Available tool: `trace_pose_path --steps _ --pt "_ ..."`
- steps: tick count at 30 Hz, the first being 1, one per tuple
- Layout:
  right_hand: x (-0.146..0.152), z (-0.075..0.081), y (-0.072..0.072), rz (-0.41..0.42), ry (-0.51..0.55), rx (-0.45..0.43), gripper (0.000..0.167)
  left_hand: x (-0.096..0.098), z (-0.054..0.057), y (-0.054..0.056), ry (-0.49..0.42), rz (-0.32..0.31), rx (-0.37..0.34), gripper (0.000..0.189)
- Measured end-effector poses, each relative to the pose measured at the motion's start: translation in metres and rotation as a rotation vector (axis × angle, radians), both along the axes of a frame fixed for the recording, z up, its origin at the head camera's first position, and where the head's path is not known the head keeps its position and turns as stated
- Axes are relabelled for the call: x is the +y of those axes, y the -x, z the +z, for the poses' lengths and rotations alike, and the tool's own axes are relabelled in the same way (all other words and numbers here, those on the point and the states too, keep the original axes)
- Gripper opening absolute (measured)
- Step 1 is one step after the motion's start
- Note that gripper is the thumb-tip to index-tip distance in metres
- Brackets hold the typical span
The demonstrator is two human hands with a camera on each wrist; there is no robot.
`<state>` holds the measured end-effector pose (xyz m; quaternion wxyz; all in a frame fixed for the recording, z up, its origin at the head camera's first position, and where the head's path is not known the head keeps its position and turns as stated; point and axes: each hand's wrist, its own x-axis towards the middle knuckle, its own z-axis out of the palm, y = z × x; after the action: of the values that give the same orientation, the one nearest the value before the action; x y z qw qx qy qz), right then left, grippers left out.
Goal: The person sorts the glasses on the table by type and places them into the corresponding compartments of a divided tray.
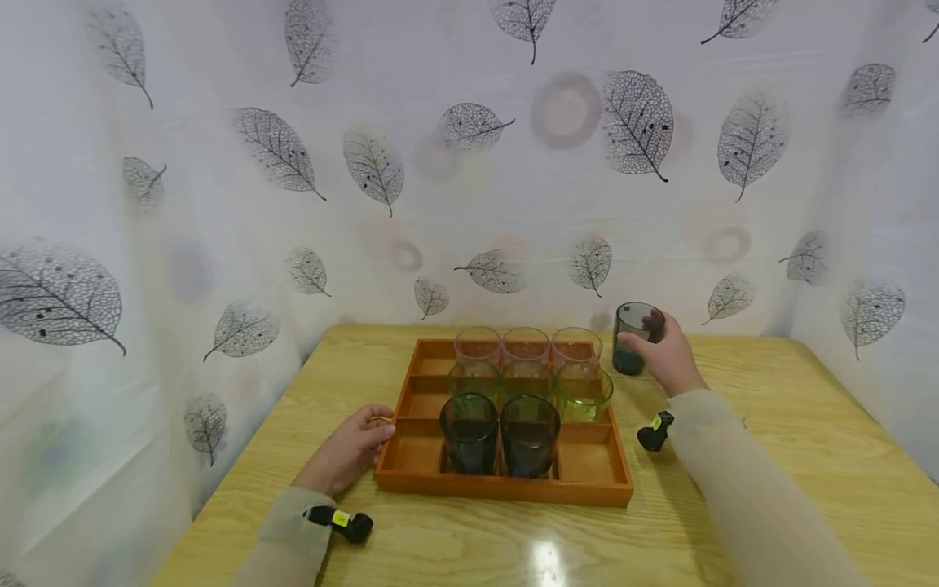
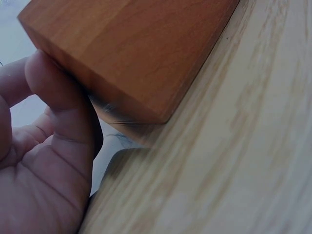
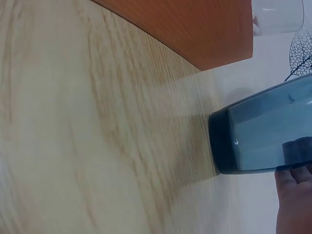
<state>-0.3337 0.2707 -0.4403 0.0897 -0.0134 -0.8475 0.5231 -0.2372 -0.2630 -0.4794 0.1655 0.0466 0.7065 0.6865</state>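
Observation:
My right hand [image 1: 666, 355] holds a dark smoky-blue glass [image 1: 628, 359] nearly upright, thumb on the near side, to the right of the tray's back corner. The right wrist view shows that glass [image 3: 263, 131] side-on with its thick base; whether it touches the table, I cannot tell. My left hand [image 1: 352, 448] grips the left edge of a wooden tray [image 1: 506, 489], thumb against its outer wall [image 2: 126, 58] near the corner. Two dark glasses [image 1: 470, 436] stand in the tray's front row, green glasses [image 1: 583, 399] in the middle row and clear pinkish glasses [image 1: 576, 346] at the back.
Beneath the tray is a light wood-grain table [image 1: 440, 546]. A pale curtain with leaf prints [image 1: 469, 204] hangs behind and along both sides. Dividers [image 1: 418, 422] split the tray into rows. A small black camera [image 1: 653, 432] is strapped at each wrist.

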Motion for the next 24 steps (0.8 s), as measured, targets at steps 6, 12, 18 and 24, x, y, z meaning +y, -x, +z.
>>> trace_pose_path --steps 6,12,18,24 --pt "0.0 0.001 -0.004 0.009 0.002 0.013 0.106 0.0 0.0 0.0 -0.008 -0.003 0.001 0.036" --pt "0.004 0.001 -0.009 0.019 -0.064 0.035 0.105 0.0 -0.001 0.0 -0.012 0.0 0.001 0.035" --pt "0.009 0.005 -0.016 0.03 -0.087 0.063 0.101 0.001 -0.001 0.0 -0.018 0.008 -0.008 0.034" --pt "0.014 0.014 -0.03 0.045 -0.045 0.066 0.1 0.002 0.002 -0.001 -0.02 0.012 -0.02 0.034"
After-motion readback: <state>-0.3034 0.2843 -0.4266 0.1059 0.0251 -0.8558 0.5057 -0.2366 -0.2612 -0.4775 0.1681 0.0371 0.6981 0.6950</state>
